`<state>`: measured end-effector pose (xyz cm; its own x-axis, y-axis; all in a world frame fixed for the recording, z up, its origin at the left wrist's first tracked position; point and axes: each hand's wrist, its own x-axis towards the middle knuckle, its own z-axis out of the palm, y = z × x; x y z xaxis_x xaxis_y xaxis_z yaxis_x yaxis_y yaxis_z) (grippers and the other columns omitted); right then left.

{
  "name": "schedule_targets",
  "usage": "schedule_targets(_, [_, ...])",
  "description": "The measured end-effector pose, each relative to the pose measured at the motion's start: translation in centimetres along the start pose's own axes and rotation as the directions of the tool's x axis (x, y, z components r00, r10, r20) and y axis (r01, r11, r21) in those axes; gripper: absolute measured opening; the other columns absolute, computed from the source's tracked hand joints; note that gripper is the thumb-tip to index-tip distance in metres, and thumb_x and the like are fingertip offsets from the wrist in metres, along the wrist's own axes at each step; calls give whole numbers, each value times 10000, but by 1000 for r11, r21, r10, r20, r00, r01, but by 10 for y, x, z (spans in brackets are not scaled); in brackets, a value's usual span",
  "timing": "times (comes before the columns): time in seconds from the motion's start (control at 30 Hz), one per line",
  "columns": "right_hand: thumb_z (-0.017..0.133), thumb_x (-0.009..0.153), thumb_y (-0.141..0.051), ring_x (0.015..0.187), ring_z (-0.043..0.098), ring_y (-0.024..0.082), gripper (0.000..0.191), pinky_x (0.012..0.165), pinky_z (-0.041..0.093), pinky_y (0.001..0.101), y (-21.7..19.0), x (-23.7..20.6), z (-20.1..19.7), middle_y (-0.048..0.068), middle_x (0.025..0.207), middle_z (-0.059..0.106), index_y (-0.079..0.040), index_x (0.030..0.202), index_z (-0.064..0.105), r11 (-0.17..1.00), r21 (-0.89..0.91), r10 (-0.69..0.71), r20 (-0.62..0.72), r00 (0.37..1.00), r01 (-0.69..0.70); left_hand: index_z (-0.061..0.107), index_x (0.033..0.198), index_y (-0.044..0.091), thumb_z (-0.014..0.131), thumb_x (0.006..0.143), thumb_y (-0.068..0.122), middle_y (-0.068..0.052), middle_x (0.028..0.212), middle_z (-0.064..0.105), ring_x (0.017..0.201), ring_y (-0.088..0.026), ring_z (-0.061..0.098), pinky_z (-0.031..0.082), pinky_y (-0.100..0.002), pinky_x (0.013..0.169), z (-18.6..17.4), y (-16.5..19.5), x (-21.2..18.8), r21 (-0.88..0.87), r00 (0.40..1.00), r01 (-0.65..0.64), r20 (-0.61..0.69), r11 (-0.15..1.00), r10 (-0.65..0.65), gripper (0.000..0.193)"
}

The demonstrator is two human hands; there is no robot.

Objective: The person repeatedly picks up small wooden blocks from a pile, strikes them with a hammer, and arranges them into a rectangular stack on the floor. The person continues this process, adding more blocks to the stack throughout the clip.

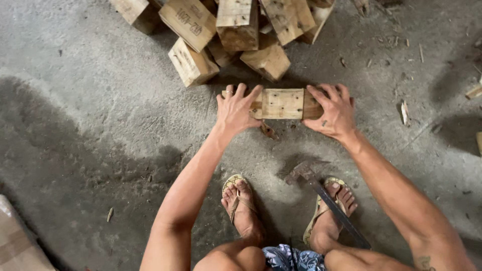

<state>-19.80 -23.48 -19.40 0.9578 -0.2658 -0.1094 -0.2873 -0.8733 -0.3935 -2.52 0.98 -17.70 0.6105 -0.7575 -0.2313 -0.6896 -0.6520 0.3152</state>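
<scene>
One concrete floor (90, 125) fills the view, grey, rough, scattered with wood chips and splinters. Far centre sits a pile of wooden blocks (236, 30), cut chunks tumbled against each other, some with dark markings on a face. Near left corner shows a slab of cardboard (15, 241), partly cut off by the edge.

The person squats; both forearms reach away from the camera, bare knees and patterned shorts (288, 258) at the near edge. Feet in woven flip-flops (238, 200) rest flat on the floor.

A single wooden block (282, 104) lies on the floor just near of the pile, long side running left to right. Left hand (236, 110) grasps its left end, fingers curled over the top, ring on one finger. Right hand (334, 113) clamps the right end, fingers spread over the top edge. Both hands touch the block.

A hammer (326, 200) leans by the right foot, metal head toward the block, handle running near-right under the right leg. A small wood scrap (267, 131) lies just near of the block.
</scene>
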Motion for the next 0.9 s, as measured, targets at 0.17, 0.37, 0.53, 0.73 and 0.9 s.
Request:
schedule_targets(0.17, [931,540,-506,1426,315,442,1093,1063,316,756,-5,1,-7,88,1549,438,-323,1522,487,998,-62,23,91,996,-17,451,1480,328,944,519,471,-136,1362,497,1287,-466,434,413,-687,931,-3,1,-1,13,1000,1,-4,1000,-1,1090])
schedule_targets(0.37, [910,579,-554,1436,305,445,1081,1109,325,735,-15,2,-19,85,1575,402,-339,1534,452,994,-106,-8,77,997,16,459,1480,324,941,530,481,-142,1363,497,1296,-489,417,385,-726,947,-5,4,0,4,1000,4,-2,1000,-4,1076])
schedule_targets(0.53, [909,611,-522,1420,315,449,1060,1040,361,737,-24,3,-26,83,1550,417,-331,1544,444,987,-163,6,78,997,7,464,1491,311,941,523,489,-161,1377,495,1302,-512,412,358,-745,975,-2,4,1,17,1000,11,-26,1000,-10,1093])
schedule_targets(0.73, [903,619,-425,1401,350,450,1002,1038,388,729,-28,-1,-27,89,1518,472,-306,1525,492,996,-87,-25,-24,999,23,461,1497,284,946,513,512,-169,1335,509,1300,-488,434,295,-775,1033,4,6,-2,28,996,15,-84,999,-13,1120])
schedule_targets(0.9, [894,595,-382,1388,362,482,953,1097,375,693,-29,2,-32,106,1498,496,-279,1482,560,998,-15,-58,-62,996,57,476,1478,295,958,472,477,-184,1335,497,1295,-486,423,293,-746,1020,-1,12,1,18,997,25,-69,1000,-24,1130])
